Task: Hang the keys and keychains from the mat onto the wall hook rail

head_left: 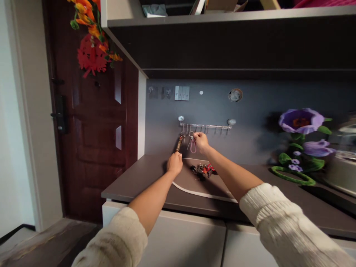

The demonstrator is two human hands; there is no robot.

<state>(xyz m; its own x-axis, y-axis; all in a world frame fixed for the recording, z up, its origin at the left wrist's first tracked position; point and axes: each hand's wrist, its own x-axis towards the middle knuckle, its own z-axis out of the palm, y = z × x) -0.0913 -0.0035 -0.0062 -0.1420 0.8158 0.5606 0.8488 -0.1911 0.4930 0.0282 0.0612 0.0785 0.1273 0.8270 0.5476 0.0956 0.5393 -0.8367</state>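
A metal hook rail (205, 126) is fixed to the dark back wall. My right hand (201, 141) pinches a key ring (191, 134), with keys and a pink loop (193, 147) hanging from it, just under the rail. Whether the ring sits on a hook I cannot tell. Lower and to the left, my left hand (175, 163) is closed at the bottom end of a brown patterned key strap (180, 142), whose top hangs at the leftmost hooks. Below my right hand, a pile of keys (203, 170) with red and black pieces lies on a brown mat (191, 189).
Purple artificial flowers (301, 121) and a pale appliance (342, 167) stand on the counter at right. An overhead cabinet (222, 44) juts out above. At left is a dark red door (91, 148) with hanging decorations (92, 55). Switches (182, 93) are on the wall.
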